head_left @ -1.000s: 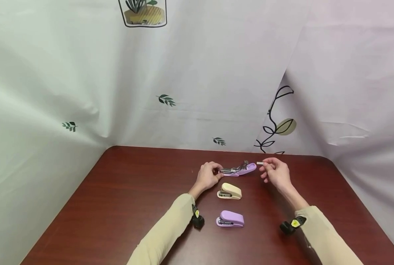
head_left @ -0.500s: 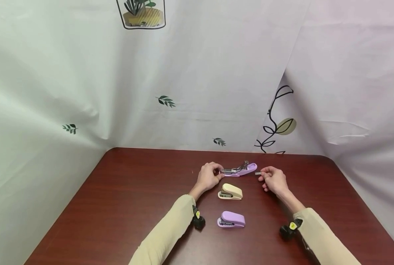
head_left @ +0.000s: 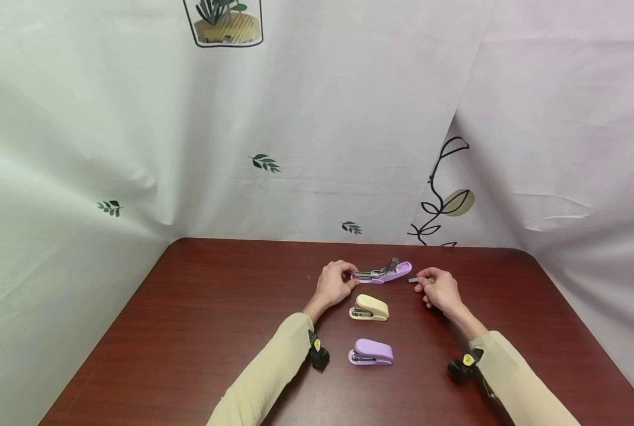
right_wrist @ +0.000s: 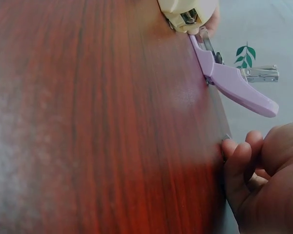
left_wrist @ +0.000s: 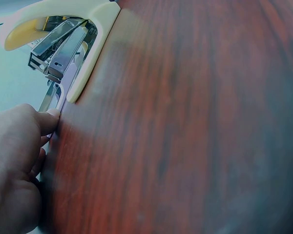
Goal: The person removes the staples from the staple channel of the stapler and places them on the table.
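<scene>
A purple stapler point(head_left: 398, 271) lies folded wide open near the far edge of the table, its metal magazine exposed. My left hand point(head_left: 333, 282) grips the left end of its base between thumb and fingers; in the left wrist view the thumb point(left_wrist: 48, 121) presses that end, partly behind a cream stapler. To the right of the purple stapler's raised cover, my right hand point(head_left: 441, 289) pinches a short silvery strip of staples point(head_left: 413, 280) that points left. In the right wrist view only a bit of the strip point(right_wrist: 227, 137) shows past the fingertips.
A closed cream stapler point(head_left: 371, 307) stands just in front of the open one. Nearer still is a second purple stapler point(head_left: 372, 351), also closed. The brown table point(head_left: 231, 319) ends at a white patterned curtain point(head_left: 317, 118) behind.
My right hand has come down and slightly left with the strip of staples, lowering it beside the open stapler. The left hand keeps its grip in place.
</scene>
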`<state>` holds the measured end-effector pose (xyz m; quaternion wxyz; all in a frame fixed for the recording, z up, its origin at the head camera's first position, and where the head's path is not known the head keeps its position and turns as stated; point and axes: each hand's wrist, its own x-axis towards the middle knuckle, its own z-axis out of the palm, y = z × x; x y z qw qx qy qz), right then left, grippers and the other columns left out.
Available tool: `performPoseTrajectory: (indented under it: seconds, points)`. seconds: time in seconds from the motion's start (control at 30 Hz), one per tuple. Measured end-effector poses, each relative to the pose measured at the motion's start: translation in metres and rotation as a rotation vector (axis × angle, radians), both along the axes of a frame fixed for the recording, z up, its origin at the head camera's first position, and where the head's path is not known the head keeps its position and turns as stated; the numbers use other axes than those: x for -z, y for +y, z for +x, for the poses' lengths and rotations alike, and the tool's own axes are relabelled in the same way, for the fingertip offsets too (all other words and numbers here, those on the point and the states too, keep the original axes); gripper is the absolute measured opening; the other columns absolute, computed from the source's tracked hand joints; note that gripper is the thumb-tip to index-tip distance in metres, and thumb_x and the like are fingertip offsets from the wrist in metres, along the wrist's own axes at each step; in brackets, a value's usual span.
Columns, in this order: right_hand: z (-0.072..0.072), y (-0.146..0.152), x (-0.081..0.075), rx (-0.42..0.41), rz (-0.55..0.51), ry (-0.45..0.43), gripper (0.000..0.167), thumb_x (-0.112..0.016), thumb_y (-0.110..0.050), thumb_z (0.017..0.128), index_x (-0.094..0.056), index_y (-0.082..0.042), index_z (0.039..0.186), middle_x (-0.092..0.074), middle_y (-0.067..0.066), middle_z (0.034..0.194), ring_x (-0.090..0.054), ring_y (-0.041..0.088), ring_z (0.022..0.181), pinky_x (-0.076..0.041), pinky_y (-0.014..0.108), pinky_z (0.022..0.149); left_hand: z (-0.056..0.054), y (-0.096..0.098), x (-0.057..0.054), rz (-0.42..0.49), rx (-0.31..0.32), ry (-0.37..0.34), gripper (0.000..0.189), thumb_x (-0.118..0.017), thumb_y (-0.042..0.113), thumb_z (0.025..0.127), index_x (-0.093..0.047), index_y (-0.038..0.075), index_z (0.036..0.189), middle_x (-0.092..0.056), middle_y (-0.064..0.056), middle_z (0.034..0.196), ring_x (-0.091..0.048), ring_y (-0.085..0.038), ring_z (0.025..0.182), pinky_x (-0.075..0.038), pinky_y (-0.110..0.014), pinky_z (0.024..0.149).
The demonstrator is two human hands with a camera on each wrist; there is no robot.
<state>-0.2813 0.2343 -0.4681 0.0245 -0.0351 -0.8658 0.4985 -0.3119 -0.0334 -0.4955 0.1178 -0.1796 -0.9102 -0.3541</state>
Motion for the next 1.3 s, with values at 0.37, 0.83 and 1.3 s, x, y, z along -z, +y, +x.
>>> performPoseTrajectory:
  seconds: [0.37, 0.83, 1.3]
  points:
    - [0.0, 0.003, -0.003, 0.002, 0.02, -0.019, 0.014, -0.053, 0.001, 0.097, -0.061, 0.009, 0.104, -0.066, 0.007, 0.068, -0.054, 0.012, 0.045, -0.048, 0.029, 0.041, 0.0, 0.003, 0.0, 0.006, 0.005, -0.017, 0.013, -0.081, 0.02, 0.084, -0.075, 0.017, 0.095, -0.065, 0.004, 0.092, -0.053, -0.014, 0.082, -0.042, -0.029, 0.07]
    - [0.007, 0.007, -0.004, 0.011, -0.022, -0.037, 0.016, -0.052, 0.0, 0.098, -0.06, 0.011, 0.108, -0.066, 0.008, 0.07, -0.053, 0.011, 0.046, -0.049, 0.029, 0.043, 0.0, 0.004, 0.001, 0.037, 0.034, -0.026, 0.015, -0.081, 0.018, 0.084, -0.076, 0.013, 0.098, -0.067, 0.0, 0.096, -0.055, -0.017, 0.084, -0.044, -0.032, 0.075]
    - [0.039, -0.009, -0.016, -0.019, -0.006, 0.11, 0.016, -0.057, -0.003, 0.098, -0.061, 0.008, 0.108, -0.068, 0.01, 0.072, -0.054, 0.017, 0.045, -0.049, 0.03, 0.043, -0.001, -0.006, 0.0, 0.1, 0.085, 0.016, 0.021, -0.081, 0.009, 0.082, -0.076, 0.007, 0.103, -0.068, -0.004, 0.098, -0.06, -0.017, 0.082, -0.048, -0.03, 0.075]
